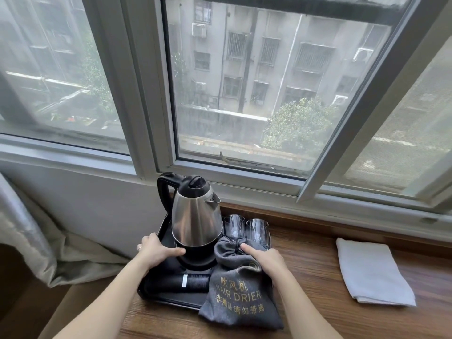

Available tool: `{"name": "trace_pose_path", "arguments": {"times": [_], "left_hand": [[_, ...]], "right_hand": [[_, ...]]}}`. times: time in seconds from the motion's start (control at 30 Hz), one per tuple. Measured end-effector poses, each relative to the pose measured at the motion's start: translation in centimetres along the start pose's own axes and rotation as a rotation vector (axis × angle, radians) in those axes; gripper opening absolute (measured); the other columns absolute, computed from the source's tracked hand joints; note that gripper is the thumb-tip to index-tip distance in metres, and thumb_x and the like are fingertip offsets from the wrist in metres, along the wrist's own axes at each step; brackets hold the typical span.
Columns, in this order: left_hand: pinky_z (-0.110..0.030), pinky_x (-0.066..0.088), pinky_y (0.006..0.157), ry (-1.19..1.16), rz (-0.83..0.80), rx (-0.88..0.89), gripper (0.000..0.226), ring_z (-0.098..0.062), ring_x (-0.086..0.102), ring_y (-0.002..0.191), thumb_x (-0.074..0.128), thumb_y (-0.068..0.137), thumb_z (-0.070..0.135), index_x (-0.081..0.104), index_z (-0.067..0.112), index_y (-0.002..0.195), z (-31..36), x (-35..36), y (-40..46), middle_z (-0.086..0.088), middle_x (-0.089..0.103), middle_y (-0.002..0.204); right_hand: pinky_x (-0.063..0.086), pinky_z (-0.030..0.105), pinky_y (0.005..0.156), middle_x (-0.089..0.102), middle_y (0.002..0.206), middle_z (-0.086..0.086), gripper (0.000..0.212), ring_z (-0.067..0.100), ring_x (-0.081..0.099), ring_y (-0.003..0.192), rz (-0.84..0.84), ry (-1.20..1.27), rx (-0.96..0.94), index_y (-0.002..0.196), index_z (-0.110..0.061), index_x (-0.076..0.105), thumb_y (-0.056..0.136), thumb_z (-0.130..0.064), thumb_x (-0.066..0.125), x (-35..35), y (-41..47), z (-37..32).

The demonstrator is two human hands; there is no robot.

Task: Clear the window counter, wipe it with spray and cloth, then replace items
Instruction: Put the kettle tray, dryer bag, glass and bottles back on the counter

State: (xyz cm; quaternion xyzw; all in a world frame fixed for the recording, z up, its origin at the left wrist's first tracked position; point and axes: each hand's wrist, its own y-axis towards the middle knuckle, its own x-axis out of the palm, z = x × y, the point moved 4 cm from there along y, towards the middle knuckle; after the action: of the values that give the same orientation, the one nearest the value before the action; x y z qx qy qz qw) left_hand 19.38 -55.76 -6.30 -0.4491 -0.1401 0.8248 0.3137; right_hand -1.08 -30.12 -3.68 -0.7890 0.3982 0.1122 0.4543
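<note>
A black tray (162,227) sits at the left end of the wooden window counter (315,304). On it stand a steel kettle (195,216) with a black handle and two clear glasses (233,226). A black bottle (176,282) lies along its front. A grey "HAIR DRIER" bag (239,297) rests half on the tray's right front corner, half on the counter. My left hand (156,250) grips the tray's left rim, thumb pointing at the kettle base. My right hand (266,260) is wrapped around the bag's upper part, thumb near its drawstring neck.
A folded white cloth (371,270) lies on the counter to the right. The window frame (244,184) runs along the back, with one sash (354,118) swung inward above the counter. A pale curtain (29,241) hangs at the far left, past the counter's end.
</note>
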Motion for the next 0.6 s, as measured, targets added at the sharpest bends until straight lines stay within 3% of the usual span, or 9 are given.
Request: {"name": "trace_pose_path", "arguments": {"times": [0.17,0.23,0.3,0.37,0.47,0.6], "left_hand": [[-0.043,0.034,0.110,-0.013,-0.014,0.023,0.112,-0.038,0.034,0.132,0.092,0.049,0.057,0.043,0.006,0.137,0.0,-0.3,-0.2,-0.017,0.041,0.139],[-0.044,0.033,0.111,-0.028,-0.015,0.052,0.121,-0.039,0.033,0.133,0.090,0.043,0.060,0.042,0.011,0.141,0.3,-0.6,-0.3,-0.016,0.041,0.141],[-0.044,0.028,0.115,-0.033,0.007,0.102,0.123,-0.038,0.028,0.138,0.093,0.049,0.053,0.034,0.012,0.148,0.9,-1.1,-0.4,-0.015,0.037,0.146],[-0.043,0.025,0.116,-0.052,0.037,0.180,0.122,-0.035,0.024,0.141,0.094,0.053,0.045,0.029,0.013,0.151,1.8,-1.6,-0.6,-0.014,0.034,0.149],[-0.042,0.026,0.116,-0.144,0.026,0.274,0.133,-0.029,0.026,0.140,0.091,0.037,0.053,0.031,0.015,0.150,3.0,-2.3,-1.8,-0.009,0.037,0.146],[-0.036,0.034,0.112,-0.309,0.013,0.353,0.140,-0.018,0.040,0.130,0.084,0.025,0.057,0.031,0.018,0.149,3.8,-2.7,-2.6,-0.005,0.042,0.142]], "right_hand": [[0.044,0.039,0.106,0.056,0.141,0.014,0.115,0.031,0.054,0.127,-0.045,-0.043,-0.020,0.138,-0.003,0.055,0.057,-0.083,0.072,-0.3,-0.5,-0.5],[0.042,0.040,0.109,0.049,0.146,0.017,0.124,0.032,0.049,0.132,-0.011,-0.057,-0.026,0.143,-0.001,0.047,0.055,-0.084,0.071,-0.6,-0.8,-1.2],[0.038,0.041,0.112,0.040,0.148,0.020,0.125,0.034,0.041,0.136,0.089,-0.119,-0.078,0.146,0.003,0.036,0.061,-0.081,0.071,-1.2,-1.3,-2.6],[0.034,0.042,0.112,0.036,0.148,0.019,0.119,0.035,0.036,0.137,0.192,-0.186,-0.182,0.146,0.002,0.030,0.067,-0.076,0.072,-1.7,-2.3,-4.6],[0.026,0.040,0.117,0.027,0.155,0.014,0.115,0.030,0.026,0.143,0.277,-0.210,-0.434,0.152,-0.002,0.023,0.072,-0.068,0.074,-1.2,-4.1,-7.7],[0.021,0.034,0.120,0.023,0.159,0.005,0.112,0.020,0.020,0.148,0.173,-0.151,-0.643,0.156,-0.011,0.019,0.073,-0.056,0.081,1.1,-6.1,-10.2]]}}
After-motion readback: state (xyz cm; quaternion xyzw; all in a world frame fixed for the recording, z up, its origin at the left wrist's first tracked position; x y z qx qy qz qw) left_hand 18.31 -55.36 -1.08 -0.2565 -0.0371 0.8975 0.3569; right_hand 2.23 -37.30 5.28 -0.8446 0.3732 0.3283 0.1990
